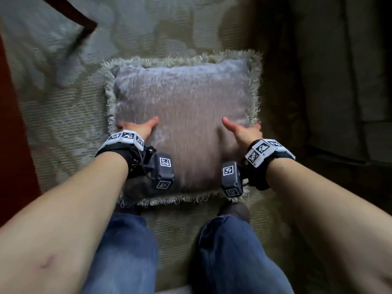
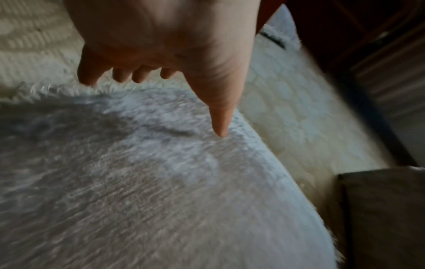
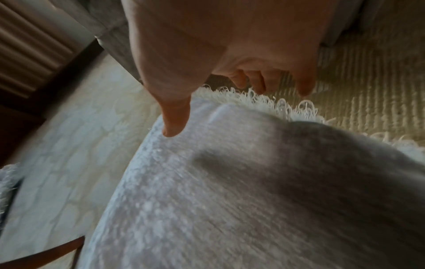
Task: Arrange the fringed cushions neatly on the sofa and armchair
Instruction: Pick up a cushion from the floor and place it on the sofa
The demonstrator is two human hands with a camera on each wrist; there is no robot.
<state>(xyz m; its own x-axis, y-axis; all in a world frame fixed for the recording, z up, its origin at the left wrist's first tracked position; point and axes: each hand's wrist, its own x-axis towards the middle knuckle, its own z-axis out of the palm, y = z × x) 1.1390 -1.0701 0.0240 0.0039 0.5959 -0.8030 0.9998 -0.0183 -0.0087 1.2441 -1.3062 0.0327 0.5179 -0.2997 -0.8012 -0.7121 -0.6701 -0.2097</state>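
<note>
A square grey-lilac cushion (image 1: 182,115) with a pale fringe hangs between my two hands over the patterned carpet, and its lower fringe covers the toes of my shoes. My left hand (image 1: 135,126) grips its left edge, thumb lying on the top face and fingers curled over the fringe. The left wrist view shows that hand (image 2: 195,87) with its thumb pressed into the cushion (image 2: 161,182). My right hand (image 1: 241,129) grips the right edge the same way. In the right wrist view, this hand (image 3: 207,69) has its fingers wrapped past the fringe of the cushion (image 3: 230,182).
Dark upholstered seating (image 1: 350,81) stands at the right. At the left are red-brown wood (image 1: 12,124) and a curved dark wooden piece (image 1: 80,15). A pale fringed edge (image 3: 6,185) lies on the carpet (image 1: 63,134) at the left. My jeans fill the bottom.
</note>
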